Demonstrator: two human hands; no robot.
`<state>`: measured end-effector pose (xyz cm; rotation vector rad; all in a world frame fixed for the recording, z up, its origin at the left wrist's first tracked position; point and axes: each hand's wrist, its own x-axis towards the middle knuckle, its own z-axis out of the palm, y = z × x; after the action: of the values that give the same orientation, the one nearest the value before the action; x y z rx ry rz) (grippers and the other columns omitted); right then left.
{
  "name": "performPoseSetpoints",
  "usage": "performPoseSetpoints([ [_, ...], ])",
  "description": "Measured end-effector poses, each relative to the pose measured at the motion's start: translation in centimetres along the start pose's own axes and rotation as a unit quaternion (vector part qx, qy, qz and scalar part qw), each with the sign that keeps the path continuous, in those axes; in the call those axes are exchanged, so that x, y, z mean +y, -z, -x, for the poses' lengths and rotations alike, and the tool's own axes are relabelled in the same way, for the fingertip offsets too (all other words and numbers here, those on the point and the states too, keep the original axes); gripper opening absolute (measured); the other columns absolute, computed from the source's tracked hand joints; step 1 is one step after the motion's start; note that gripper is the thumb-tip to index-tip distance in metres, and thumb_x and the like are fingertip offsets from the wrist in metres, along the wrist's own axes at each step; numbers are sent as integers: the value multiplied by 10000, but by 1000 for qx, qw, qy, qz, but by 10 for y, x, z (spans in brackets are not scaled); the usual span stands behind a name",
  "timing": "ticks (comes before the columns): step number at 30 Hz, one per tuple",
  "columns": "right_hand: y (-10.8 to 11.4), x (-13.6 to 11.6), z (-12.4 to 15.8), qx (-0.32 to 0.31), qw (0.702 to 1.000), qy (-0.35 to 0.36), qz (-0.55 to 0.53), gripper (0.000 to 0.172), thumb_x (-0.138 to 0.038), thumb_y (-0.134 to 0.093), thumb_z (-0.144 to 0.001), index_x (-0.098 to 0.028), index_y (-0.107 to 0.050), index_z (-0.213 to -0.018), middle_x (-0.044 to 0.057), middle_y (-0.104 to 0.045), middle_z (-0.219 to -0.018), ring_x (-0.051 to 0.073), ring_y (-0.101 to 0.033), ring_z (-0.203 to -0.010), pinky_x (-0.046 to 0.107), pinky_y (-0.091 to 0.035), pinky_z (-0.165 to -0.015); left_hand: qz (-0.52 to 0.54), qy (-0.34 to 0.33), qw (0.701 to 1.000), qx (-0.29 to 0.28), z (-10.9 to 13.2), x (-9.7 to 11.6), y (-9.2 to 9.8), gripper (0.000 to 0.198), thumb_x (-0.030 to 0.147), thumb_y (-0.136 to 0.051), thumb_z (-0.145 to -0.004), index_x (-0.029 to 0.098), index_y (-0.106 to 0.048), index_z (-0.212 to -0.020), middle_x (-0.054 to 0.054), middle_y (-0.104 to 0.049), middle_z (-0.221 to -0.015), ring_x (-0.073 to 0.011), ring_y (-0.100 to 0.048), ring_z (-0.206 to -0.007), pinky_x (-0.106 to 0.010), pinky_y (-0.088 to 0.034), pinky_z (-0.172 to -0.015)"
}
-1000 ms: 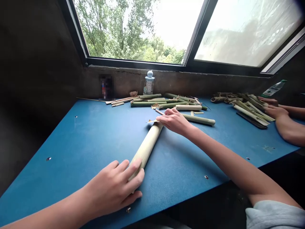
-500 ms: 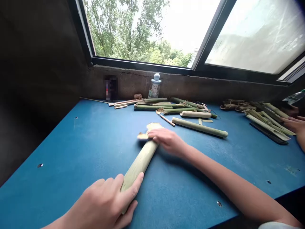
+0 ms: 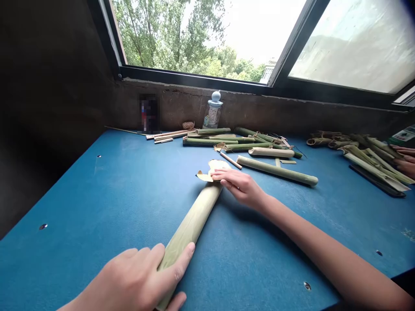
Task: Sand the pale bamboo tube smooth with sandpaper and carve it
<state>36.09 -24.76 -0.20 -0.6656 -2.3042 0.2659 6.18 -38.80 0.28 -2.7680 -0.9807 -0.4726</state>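
Observation:
A pale green bamboo piece (image 3: 191, 224) lies slantwise on the blue tabletop, pointing away from me. My left hand (image 3: 136, 276) wraps around its near end, with the thumb along its right side. At the far end, my right hand (image 3: 240, 183) presses its fingers onto a pale yellow curled sheet (image 3: 218, 165). Part of that sheet sticks out to the left of my fingers, and the fingers hide the rest. What the sheet is made of I cannot tell.
Several bamboo lengths (image 3: 210, 141) lie at the back, a single bamboo stick (image 3: 277, 170) nearer. A lidded jar (image 3: 213, 113) stands by the wall. More split bamboo (image 3: 378, 168) is heaped at the right beside another person's hand (image 3: 405, 162). The blue tabletop (image 3: 106, 207) has metal fasteners.
My right hand and the yellow sheet have shifted slightly away and to the right. My left hand keeps its hold on the bamboo. The view has shifted slightly.

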Motion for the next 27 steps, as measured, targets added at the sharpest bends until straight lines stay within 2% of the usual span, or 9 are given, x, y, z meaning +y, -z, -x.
performPoseSetpoints([
  [2, -3, -9, -1, -10, 1000, 9, -3, 254, -192, -459, -1032, -166, -671, -1168, 135, -737, -1213, 228, -654, -1236, 440, -521, -1089, -5, -9, 1000, 4, -4, -1, 3, 474, 318, -456, -954, 233, -516, -1416, -7, -621, -789, -128, -554, -543, -267, -390, -504],
  [7, -17, -45, 1, -91, 987, 113, -70, 300, -170, -452, -1023, -122, -601, -1279, 154, -683, -1318, 217, -597, -1307, 404, -471, -1149, -21, -29, 999, 11, -13, 0, 10, 400, 356, -454, -969, 217, -596, -1316, 7, -603, -719, -125, -564, -533, -259, -388, -492],
  [12, -8, -3, 7, -2, 999, -7, 34, 271, -182, -468, -1028, -169, -659, -1219, 128, -727, -1234, 244, -629, -1266, 463, -511, -1102, -18, -20, 1000, 7, -13, 4, 12, 411, 387, -468, -979, 234, -588, -1341, 7, -623, -758, -111, -556, -526, -258, -383, -494],
  [14, -8, -2, 7, 11, 998, -28, 59, 267, -193, -476, -1027, -170, -668, -1211, 129, -732, -1224, 254, -625, -1274, 475, -506, -1105, -19, -21, 1000, 7, -12, 4, 12, 416, 390, -458, -986, 232, -583, -1350, 1, -630, -779, -113, -558, -534, -264, -381, -494],
  [18, -18, -33, 4, -52, 997, 60, -13, 300, -181, -467, -1026, -147, -628, -1277, 132, -696, -1301, 223, -603, -1298, 424, -467, -1150, -20, -20, 1000, 8, -10, 4, 10, 413, 388, -449, -991, 229, -587, -1347, -7, -629, -786, -123, -570, -568, -269, -393, -514],
  [20, -19, -34, 3, -73, 991, 103, -48, 316, -184, -456, -1028, -147, -614, -1298, 129, -690, -1314, 215, -601, -1299, 418, -468, -1149, -18, -20, 1000, 6, -10, 4, 10, 420, 403, -459, -991, 232, -585, -1353, -6, -627, -786, -123, -572, -582, -266, -401, -527],
  [22, -16, -19, 4, -49, 995, 74, -37, 310, -189, -446, -1032, -167, -637, -1275, 120, -712, -1274, 221, -618, -1279, 442, -482, -1132, -20, -21, 1000, 1, -10, 4, 11, 442, 438, -464, -994, 234, -573, -1371, -11, -637, -813, -121, -571, -590, -262, -405, -531],
  [24, -11, -2, 5, -6, 1000, -3, 1, 297, -202, -455, -1031, -185, -673, -1232, 117, -728, -1240, 244, -617, -1284, 481, -491, -1116, -19, -30, 999, -5, -10, 2, 13, 469, 476, -462, -999, 233, -561, -1388, -11, -640, -828, -114, -561, -579, -256, -404, -523],
  [27, -9, -3, 7, -6, 999, -42, 23, 291, -213, -489, -1021, -199, -682, -1238, 108, -719, -1267, 267, -561, -1350, 525, -428, -1163, -12, -50, 999, -9, -10, -1, 14, 478, 504, -450, -1003, 231, -574, -1377, 1, -624, -790, -105, -547, -556, -244, -404, -513],
])
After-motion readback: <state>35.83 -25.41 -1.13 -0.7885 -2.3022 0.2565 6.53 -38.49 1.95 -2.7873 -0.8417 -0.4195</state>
